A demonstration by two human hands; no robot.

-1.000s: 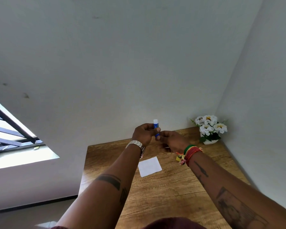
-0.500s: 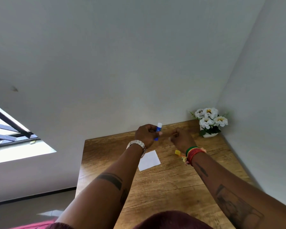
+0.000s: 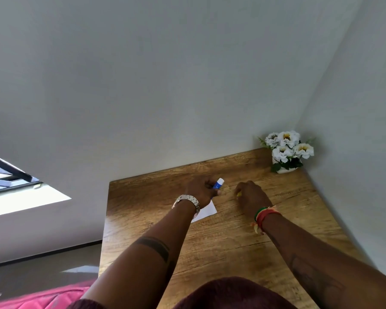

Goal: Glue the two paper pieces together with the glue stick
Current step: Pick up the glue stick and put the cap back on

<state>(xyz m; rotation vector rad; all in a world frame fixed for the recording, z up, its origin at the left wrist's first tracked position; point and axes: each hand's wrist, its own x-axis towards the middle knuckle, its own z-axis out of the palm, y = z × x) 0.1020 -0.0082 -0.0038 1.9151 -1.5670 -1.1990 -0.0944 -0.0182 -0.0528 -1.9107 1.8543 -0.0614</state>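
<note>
My left hand (image 3: 201,189) grips a blue glue stick (image 3: 217,184), tilted with its white end up and to the right. Its lower end is hidden by my fingers, just above a white paper piece (image 3: 207,211) lying flat on the wooden table (image 3: 232,253). My left wrist covers part of that sheet. My right hand (image 3: 252,195) is lowered to the table a short way right of the glue stick. Its curled fingertips are on a small yellow piece (image 3: 239,194), which looks like paper and is mostly hidden.
A white pot of white flowers (image 3: 286,150) stands in the table's far right corner against the walls. The table's left edge (image 3: 105,219) drops to the floor. A pink cloth (image 3: 42,297) lies low at the left.
Both hands have dropped from above the table to its surface. My right hand left the glue stick and moved right, down onto the yellow piece. The left hand brought the stick down over the white sheet.
</note>
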